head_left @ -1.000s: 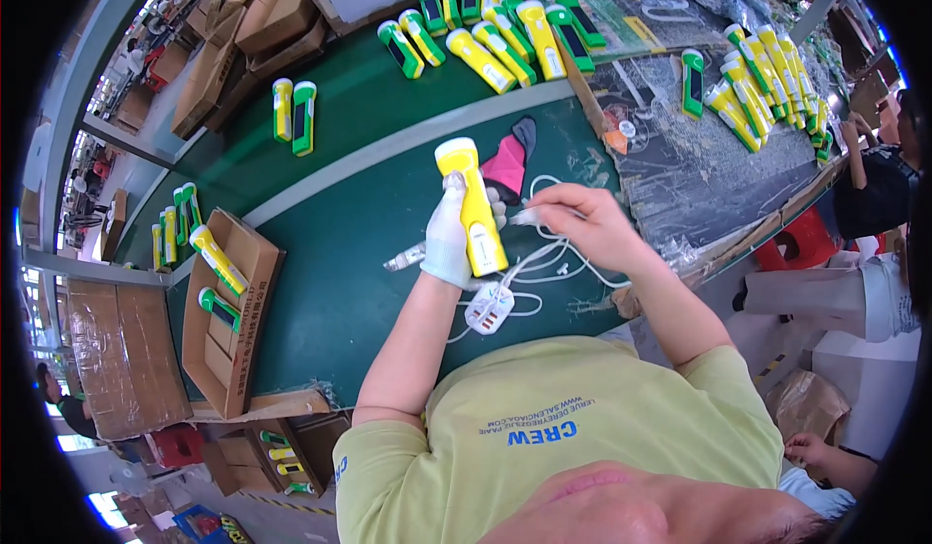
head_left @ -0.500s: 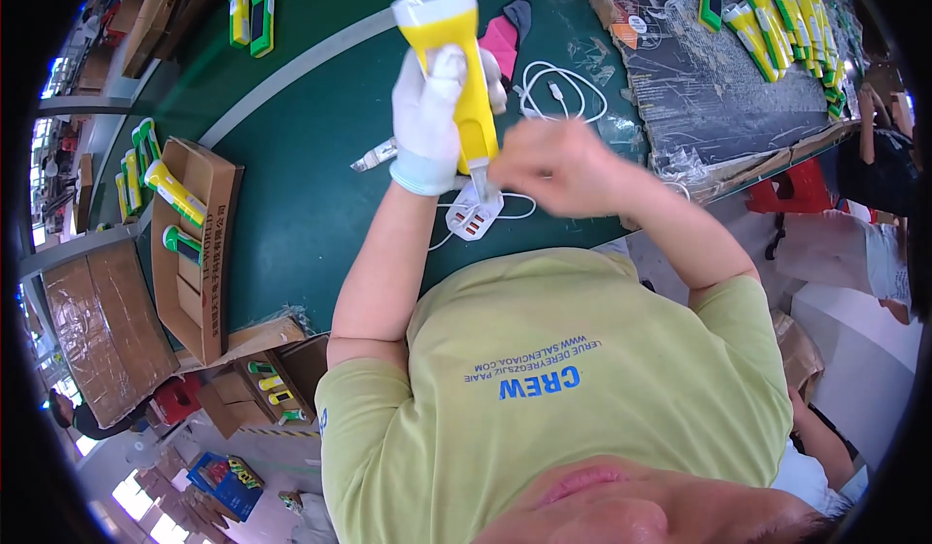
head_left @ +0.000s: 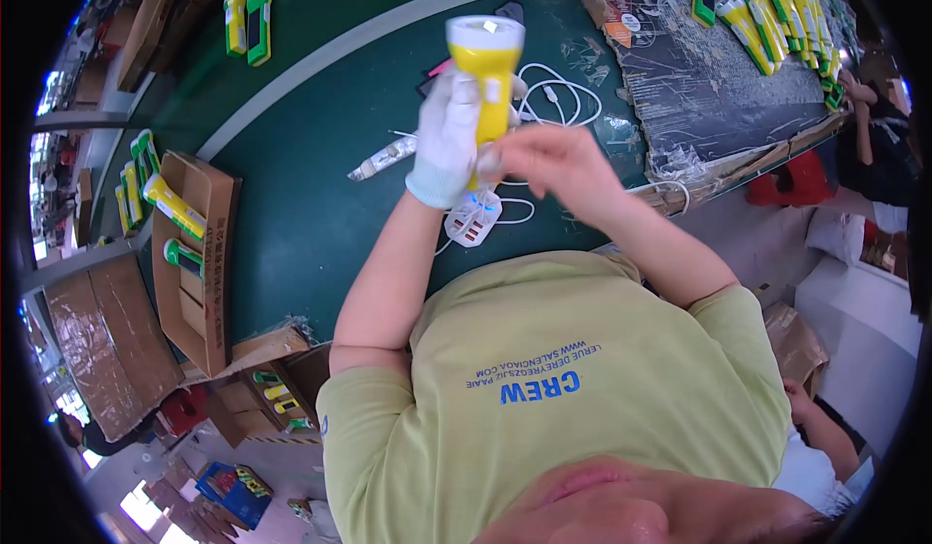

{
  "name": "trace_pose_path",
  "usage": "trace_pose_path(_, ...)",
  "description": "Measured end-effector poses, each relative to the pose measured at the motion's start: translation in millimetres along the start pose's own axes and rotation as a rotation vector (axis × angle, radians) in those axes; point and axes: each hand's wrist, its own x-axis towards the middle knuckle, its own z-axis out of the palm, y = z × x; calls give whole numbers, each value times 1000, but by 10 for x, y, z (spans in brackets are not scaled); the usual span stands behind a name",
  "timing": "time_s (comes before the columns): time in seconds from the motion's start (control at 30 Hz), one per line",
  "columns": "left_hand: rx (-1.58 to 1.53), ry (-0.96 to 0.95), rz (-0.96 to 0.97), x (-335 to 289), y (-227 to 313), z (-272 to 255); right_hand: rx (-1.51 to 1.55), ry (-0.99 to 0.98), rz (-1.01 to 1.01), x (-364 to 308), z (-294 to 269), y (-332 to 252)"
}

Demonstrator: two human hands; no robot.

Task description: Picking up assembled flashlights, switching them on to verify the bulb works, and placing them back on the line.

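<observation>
Flashlight (head_left: 493, 96) swung rightward, gripped in left hand (head_left: 448, 136).

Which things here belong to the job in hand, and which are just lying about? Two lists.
Apparently in the job:
yellow flashlight, in the gloved left hand
bare right hand, near the flashlight's lower end
white multi-port hub, just below the hands

Probably just lying about:
silvery strip, beside the left hand
red stool, far right
blue crate, lower left
</observation>
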Motion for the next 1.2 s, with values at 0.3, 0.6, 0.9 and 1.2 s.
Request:
trace_pose_path(0.3, -461, -6, -387, -84, 39, -8, -60, 192, -350, 232, -268, -308)
trace_pose_path(0.6, -39, 134, -34, -232, 85, 202, -515, 346, -652, 115, -125, -403)
trace_pose_path(0.9, -357, 155, -173, -225, 158, -53, -405, 418, -753, -4, -245, -432)
trace_pose_path(1.2, -565, -486, -770, -321, 217, 45, -568, 75, -615, 62, -321, -473)
